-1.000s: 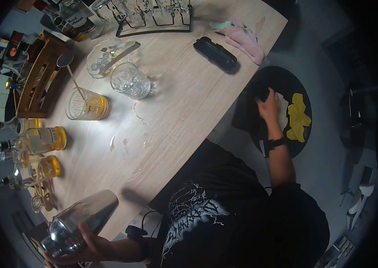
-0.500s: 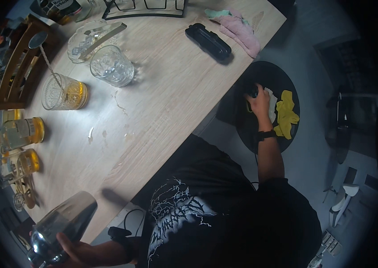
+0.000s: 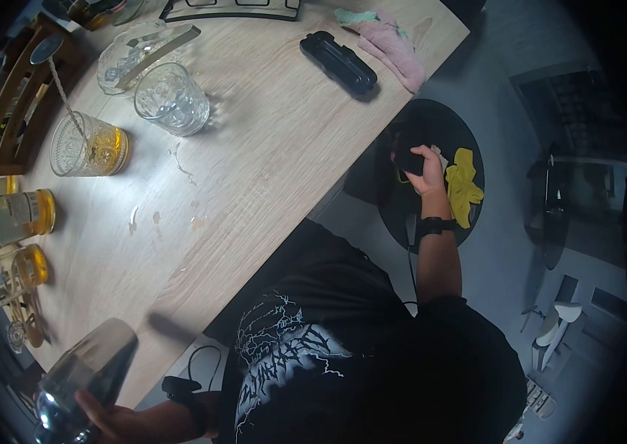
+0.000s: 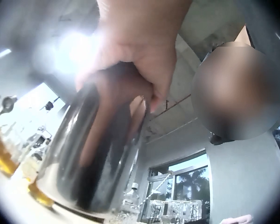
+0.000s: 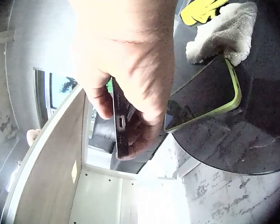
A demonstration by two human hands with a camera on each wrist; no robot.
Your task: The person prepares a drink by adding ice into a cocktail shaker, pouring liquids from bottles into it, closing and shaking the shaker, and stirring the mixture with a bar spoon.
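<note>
At the lower left of the head view, my left hand [image 3: 117, 420] grips a shiny metal cocktail shaker [image 3: 91, 362]. The shaker is tilted, and in the left wrist view its metal body [image 4: 98, 154] fills the space below the palm. My right hand [image 3: 429, 172] holds a flat black phone [image 3: 410, 160] over a round black table [image 3: 443, 118]. The right wrist view shows the phone's thin edge with its port [image 5: 122, 122], thumb and fingers on either side. Another phone in a yellow-green case [image 5: 207, 93] lies on the round table.
A white cloth [image 5: 228, 32] and a yellow cloth [image 3: 464, 185] lie beside the cased phone. On the wooden table [image 3: 254, 163] stand a glass with amber liquid and a spoon [image 3: 91, 146], a glass of ice [image 3: 173, 100], bottles [image 3: 25, 214], a black case [image 3: 338, 64] and a pink cloth [image 3: 391, 52].
My right hand, earlier reaching down over the round table, now holds the black phone up and has turned. The left hand keeps its grip on the shaker. The head view has shifted.
</note>
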